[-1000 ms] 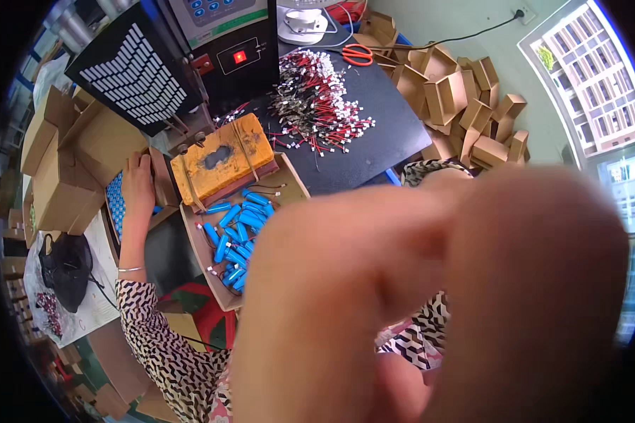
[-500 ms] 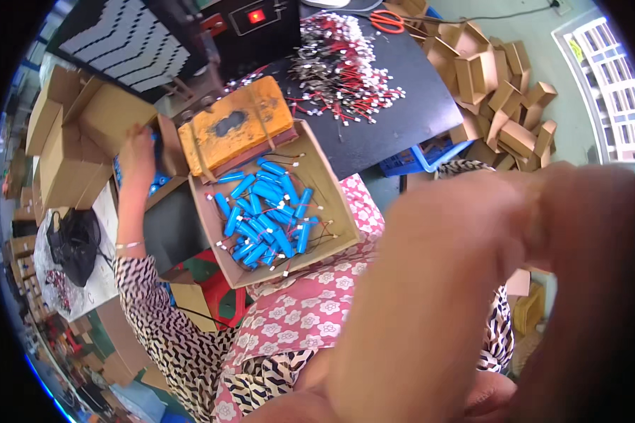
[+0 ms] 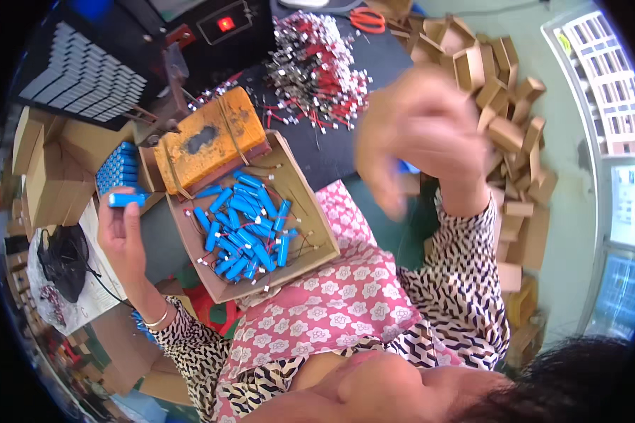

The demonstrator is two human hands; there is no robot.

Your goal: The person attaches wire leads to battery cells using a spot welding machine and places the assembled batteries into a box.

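My left hand holds a single blue battery cell between thumb and fingers, beside a carton filled with stacked blue cells. My right hand is raised over the right part of the table; motion blurs its fingers, so a grip cannot be made out. Between my arms a shallow cardboard tray holds several loose blue cells with wired white connectors. An orange block, worn and dark-stained, rests across the tray's far end. Beyond it lies a heap of red and black connector leads.
A black machine with a red lit display stands at the back left, a metal arm reaching toward the block. Orange-handled scissors lie at the table's far edge. Several small cardboard boxes are piled at right. A black bag sits at left.
My left hand has come out of the carton toward me with a blue cell. My right hand has moved from close in front of the camera out over the table.
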